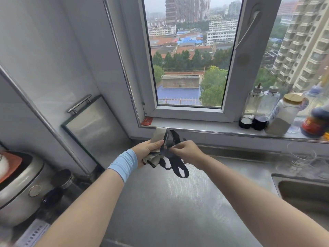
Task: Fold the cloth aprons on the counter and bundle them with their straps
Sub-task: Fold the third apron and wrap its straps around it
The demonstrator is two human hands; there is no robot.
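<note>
A small folded beige apron (158,136) is held up above the steel counter (170,198), near the window sill. My left hand (147,148) grips the folded bundle around its middle. The apron's black straps (175,164) loop around the bundle and hang down in loose loops below both hands. My right hand (187,150) pinches a black strap just right of the bundle, thumb and fingers closed on it. A light blue band sits on my left wrist. No other apron shows on the counter.
A rice cooker (19,186) stands at the left edge. A steel board with a handle (92,127) leans against the wall. Bottles and jars (277,113) crowd the sill at right. A sink (306,195) opens at the right, with a wire rack (302,159) behind it.
</note>
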